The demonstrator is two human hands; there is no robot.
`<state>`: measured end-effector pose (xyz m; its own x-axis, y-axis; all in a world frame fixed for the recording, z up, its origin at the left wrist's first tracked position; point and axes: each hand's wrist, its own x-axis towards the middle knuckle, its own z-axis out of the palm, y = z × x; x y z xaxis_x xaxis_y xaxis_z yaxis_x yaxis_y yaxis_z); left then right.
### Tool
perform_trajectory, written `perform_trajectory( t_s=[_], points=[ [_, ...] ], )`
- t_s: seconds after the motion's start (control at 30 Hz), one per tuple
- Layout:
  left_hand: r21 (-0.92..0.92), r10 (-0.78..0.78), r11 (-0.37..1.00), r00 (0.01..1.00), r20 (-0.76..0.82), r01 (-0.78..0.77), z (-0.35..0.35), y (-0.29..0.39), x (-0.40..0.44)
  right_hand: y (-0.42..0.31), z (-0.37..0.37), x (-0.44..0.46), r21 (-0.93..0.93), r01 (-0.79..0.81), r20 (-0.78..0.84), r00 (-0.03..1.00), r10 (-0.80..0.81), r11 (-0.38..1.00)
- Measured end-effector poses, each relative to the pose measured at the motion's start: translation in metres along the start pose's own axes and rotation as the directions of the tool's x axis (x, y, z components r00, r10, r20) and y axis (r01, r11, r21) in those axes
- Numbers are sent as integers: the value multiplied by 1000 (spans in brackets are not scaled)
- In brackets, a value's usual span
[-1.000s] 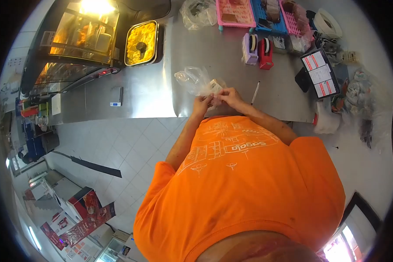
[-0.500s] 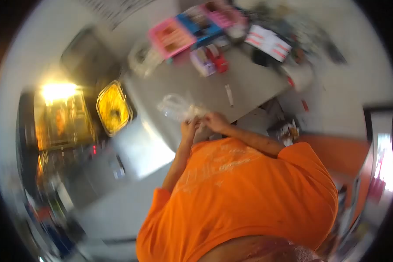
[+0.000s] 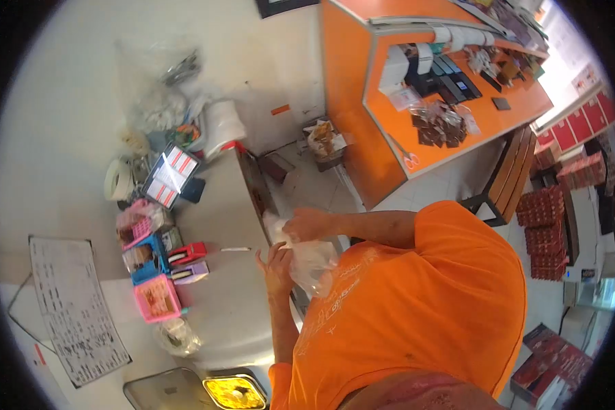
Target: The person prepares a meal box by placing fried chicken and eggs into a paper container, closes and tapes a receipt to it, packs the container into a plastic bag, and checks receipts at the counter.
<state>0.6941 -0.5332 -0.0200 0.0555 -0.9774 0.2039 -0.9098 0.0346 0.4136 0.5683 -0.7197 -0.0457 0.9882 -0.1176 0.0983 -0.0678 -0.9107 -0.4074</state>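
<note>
A clear plastic bag (image 3: 314, 265) hangs between my hands and my orange shirt, with its whitish upper end between my hands. My left hand (image 3: 278, 265) is closed on the bag's side, with one or two fingers sticking out to the left. Just beyond it, my right hand (image 3: 309, 224) is closed round the bag's upper end, its fingers bent. Both hands are over the near edge of the steel table (image 3: 229, 205). What the bag holds, if anything, I cannot make out.
On the table are a white pen-like stick (image 3: 236, 249), a red tape dispenser (image 3: 188, 253), a purple one (image 3: 190, 273), a pink basket (image 3: 157, 298) and a printed sheet (image 3: 173, 175). A tray of yellow food (image 3: 234, 394) is at bottom. An orange counter (image 3: 383, 154) stands right.
My view has swung to the right, bringing the orange counter into sight. The bag, earlier out beyond my hands over the table, now hangs close to my shirt.
</note>
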Motion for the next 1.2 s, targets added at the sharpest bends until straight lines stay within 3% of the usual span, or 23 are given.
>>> perform_trajectory(
  t_s=[0.07,0.17,0.27,0.33,0.37,0.4,0.43,0.47,0.57,0.63,0.77,0.87,0.93,1.03,1.07,1.13,1.17,1.2],
  points=[
    [-47,132,991,989,72,-128,4,21,36,22,-17,-40,67,-95,-80,992,100,993],
    [-199,341,925,938,57,-324,18,63,98,60,-43,-100,191,-231,-165,951,263,954],
    [-554,162,817,985,-51,-163,84,108,150,100,-84,-173,317,-315,-225,892,393,895],
    [-270,236,922,956,-172,-276,133,132,189,146,-98,-224,410,-257,-344,845,410,875],
    [-114,280,944,934,-220,-310,155,142,203,164,-110,-252,393,-324,-378,796,473,860],
    [-450,89,874,971,-221,-183,163,167,220,172,-133,-279,387,-388,-409,741,533,837],
    [-731,-96,681,984,-153,-47,168,200,246,181,-156,-307,518,-397,-399,671,625,757],
    [-919,-248,387,968,-29,71,176,226,273,195,-175,-335,635,-392,-374,598,709,666],
    [-949,-255,314,966,-51,32,224,264,329,252,-183,-413,688,-391,-443,441,781,611],
    [-903,-194,428,979,-64,26,249,281,360,253,-215,-445,684,-471,-440,341,831,556],
    [-803,-78,595,992,-98,-32,296,292,399,319,-226,-478,638,-422,-542,347,765,644],
    [-791,-38,611,999,-6,19,318,287,414,365,-249,-481,654,-387,-573,306,760,649],
    [-752,-50,659,997,-57,-10,312,297,409,386,-271,-473,703,-315,-569,288,770,638],
    [-620,-6,783,995,-101,-58,307,285,383,403,-303,-465,622,-445,-659,147,738,644],
    [-558,17,827,994,-109,-76,306,275,370,409,-311,-460,618,-391,-683,163,712,682],
    [-697,-147,709,989,8,111,283,278,339,426,-326,-446,599,-277,-731,193,654,751],
    [-653,-210,739,978,9,165,289,261,318,428,-338,-437,528,-223,-790,223,571,819],
    [-608,-280,761,960,10,228,295,243,298,439,-346,-426,514,-195,-817,187,546,835]
  ],
)
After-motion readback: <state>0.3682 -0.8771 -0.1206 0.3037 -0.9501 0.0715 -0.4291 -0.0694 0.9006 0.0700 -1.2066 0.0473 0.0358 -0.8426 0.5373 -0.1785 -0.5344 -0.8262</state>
